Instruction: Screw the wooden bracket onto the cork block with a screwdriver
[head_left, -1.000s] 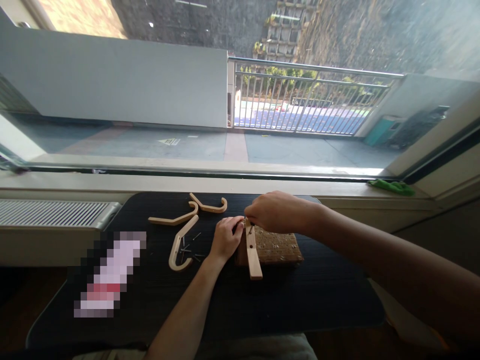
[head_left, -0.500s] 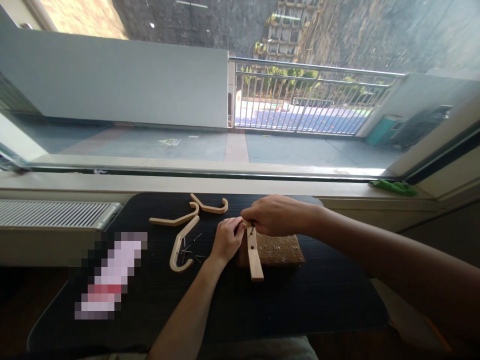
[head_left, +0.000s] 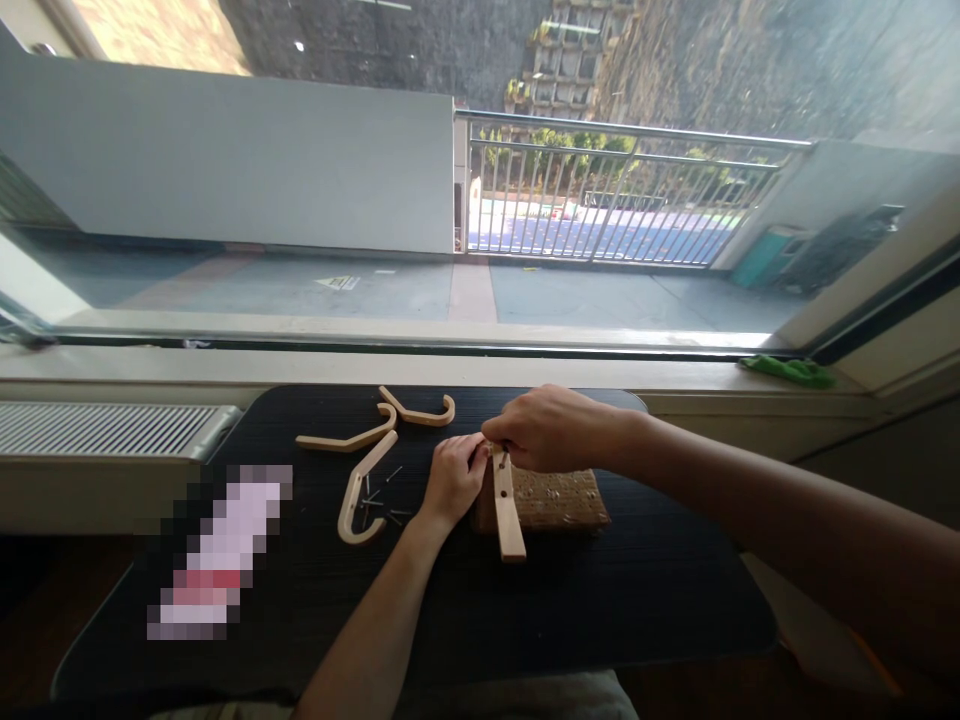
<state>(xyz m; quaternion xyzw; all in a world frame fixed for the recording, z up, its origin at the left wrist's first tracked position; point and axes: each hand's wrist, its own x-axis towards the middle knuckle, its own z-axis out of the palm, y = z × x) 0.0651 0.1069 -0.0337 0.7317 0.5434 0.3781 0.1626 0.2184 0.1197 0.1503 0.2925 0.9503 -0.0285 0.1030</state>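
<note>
A pale wooden hook (head_left: 511, 525) lies across a brown, rough-faced block (head_left: 562, 503), its straight end sticking out past the block's near edge. My left hand (head_left: 455, 474) is closed at the hook's far end, thumb and fingers pressing beside it; the hook's curved part is hidden by my hands. Above the hook, my right hand (head_left: 546, 430) is curled around a thin dark tool (head_left: 504, 458) that points down at the wood. Most of that tool is hidden in the fist, so its kind is unclear. A dark hole (head_left: 504, 494) shows midway along the hook.
Left of my hands on the black table (head_left: 600, 610) lie three more wooden hooks, the nearest (head_left: 349, 500) with several loose screws (head_left: 371, 500) beside it. A blurred pink-white item (head_left: 225, 550) is at the left. Behind are a windowsill (head_left: 525, 370), a radiator (head_left: 112, 428) and a green cloth (head_left: 787, 372).
Almost nothing differs. Both hands, the hook and the block hold their places, and the whole view has shifted very slightly.
</note>
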